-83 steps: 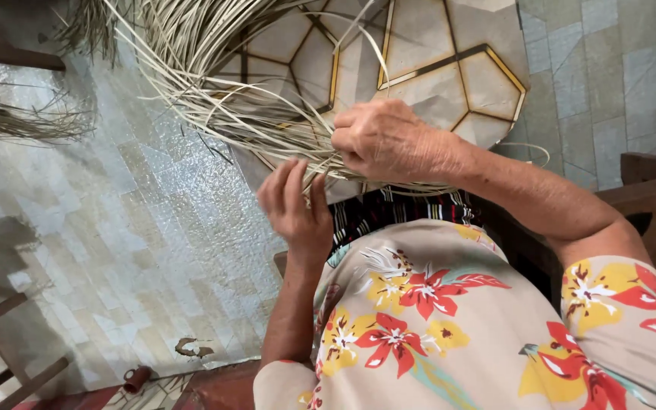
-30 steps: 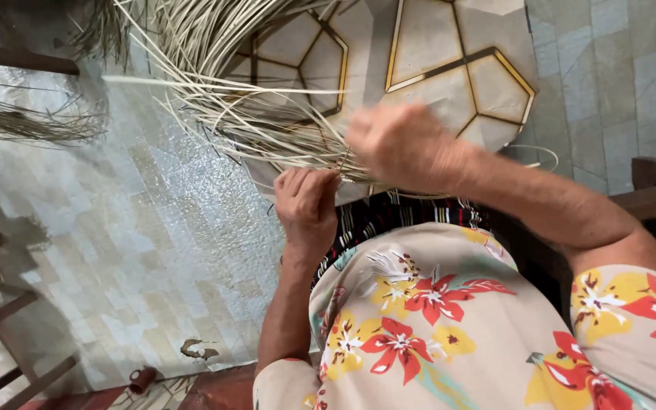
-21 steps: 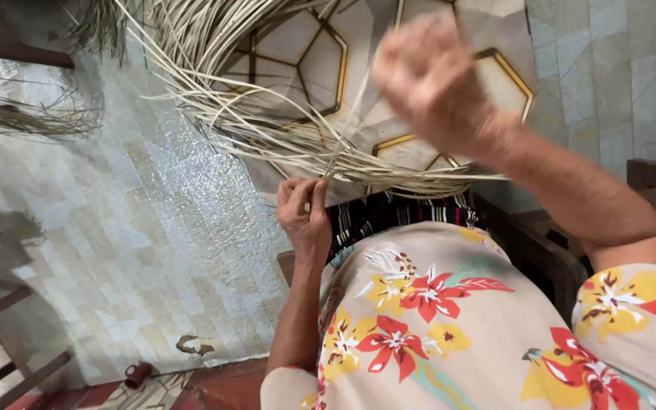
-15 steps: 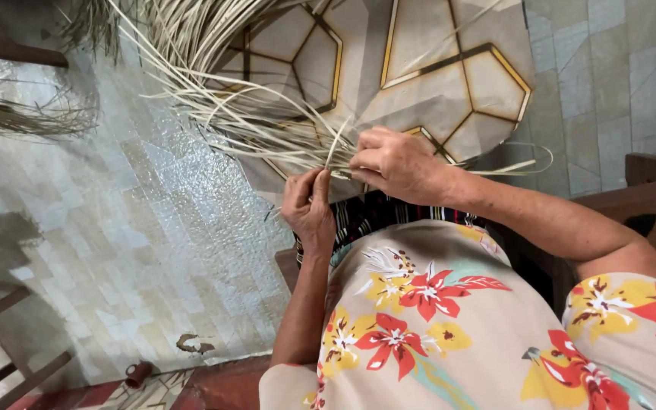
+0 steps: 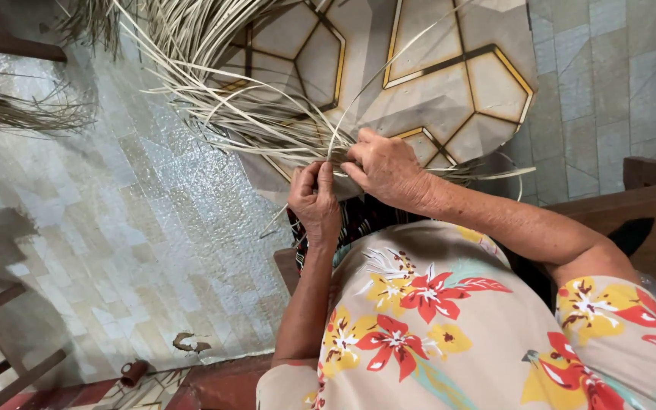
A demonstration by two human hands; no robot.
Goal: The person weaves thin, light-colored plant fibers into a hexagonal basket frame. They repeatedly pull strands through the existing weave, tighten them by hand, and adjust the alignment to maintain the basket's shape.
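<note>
— Head view: our left hand (image 5: 314, 199) and right hand (image 5: 386, 168) both pinch the pale straw strands (image 5: 267, 125) at centre, over the patterned floor (image 5: 449, 83).

— If we tug hard, dry strands may snap or slip loose.

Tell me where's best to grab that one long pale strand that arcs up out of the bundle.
Probably low on the arcing strand, just above where it leaves the bundle of pale strips by the right hand. Come from the right, since the left hand pinches the gathered strips. The strand's upper stretch is thin and springy, so a grip there would likely only bend it.
</note>
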